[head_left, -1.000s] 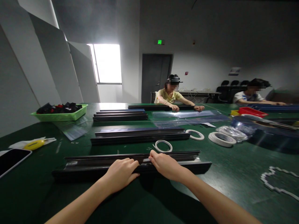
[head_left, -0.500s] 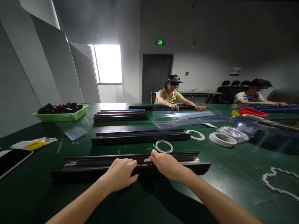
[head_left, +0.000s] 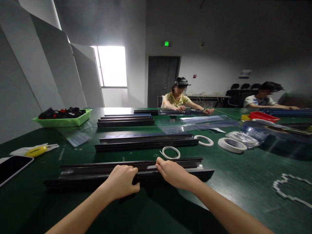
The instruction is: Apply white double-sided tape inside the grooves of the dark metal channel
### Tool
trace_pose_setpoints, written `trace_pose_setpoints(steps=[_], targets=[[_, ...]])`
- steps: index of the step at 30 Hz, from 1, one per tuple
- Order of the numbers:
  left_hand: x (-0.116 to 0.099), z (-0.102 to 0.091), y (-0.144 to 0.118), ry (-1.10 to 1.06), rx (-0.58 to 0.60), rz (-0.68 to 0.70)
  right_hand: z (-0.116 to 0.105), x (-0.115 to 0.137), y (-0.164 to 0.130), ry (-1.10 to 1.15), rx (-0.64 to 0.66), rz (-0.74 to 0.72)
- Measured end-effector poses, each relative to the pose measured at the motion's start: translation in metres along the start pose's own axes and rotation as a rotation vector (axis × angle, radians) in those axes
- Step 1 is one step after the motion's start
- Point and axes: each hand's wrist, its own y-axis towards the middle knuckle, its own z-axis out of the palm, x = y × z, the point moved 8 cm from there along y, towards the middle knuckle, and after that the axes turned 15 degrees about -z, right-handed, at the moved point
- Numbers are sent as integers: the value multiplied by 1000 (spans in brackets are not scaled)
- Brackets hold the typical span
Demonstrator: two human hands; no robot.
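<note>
Here, both hands, left hand (head_left: 122, 180) and right hand (head_left: 173, 174), seemingly clamped on the dark rail stack (head_left: 80, 177), fingertips hidden.

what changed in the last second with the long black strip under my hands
The long black strip slid to the left along the green table. The left hand moved left with it; the right hand kept its place, both still pressed on it. The tape rolls and the other strips stayed put.
</note>
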Motion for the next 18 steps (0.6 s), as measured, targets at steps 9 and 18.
trace_pose_setpoints(steps=[9,18], targets=[[-12,-1,-1,-13,-27,84,2,-2,0,-3,-2,1],[-19,-1,-4,-26,-9,141,2,-1,1,-47,13,16]])
